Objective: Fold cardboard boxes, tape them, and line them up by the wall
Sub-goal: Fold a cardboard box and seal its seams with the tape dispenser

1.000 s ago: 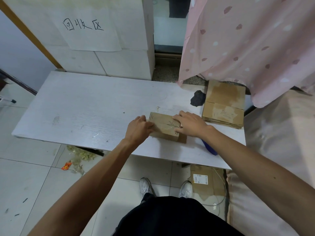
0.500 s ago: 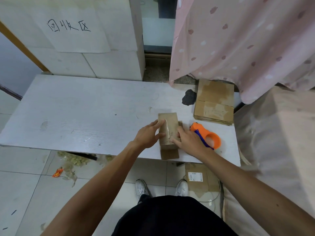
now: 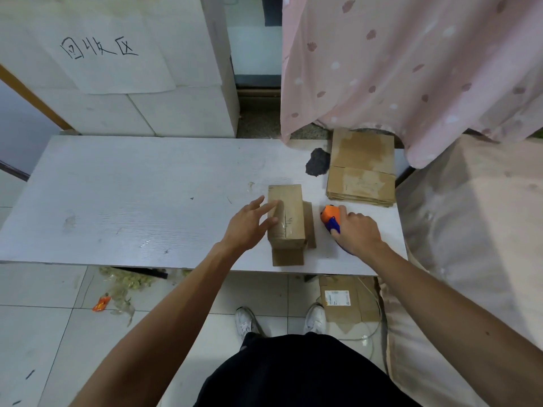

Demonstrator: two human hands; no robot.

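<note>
Cardboard box (image 3: 287,218) sits near your table's (image 3: 132,195) front edge, flaps splayed out. Your left hand (image 3: 249,224) rests spread against it, while your right hand (image 3: 357,230) curls over the orange tape dispenser (image 3: 330,217) just beside.

The folded cardboard box (image 3: 286,215) is plain brown, same as the stack of flat cardboard (image 3: 362,168) at the far right. They sit on a white wood-grain table (image 3: 132,195). The tape dispenser (image 3: 331,219) is orange and blue, and the curtain (image 3: 411,69) is pink with pale and darker spots.
</note>
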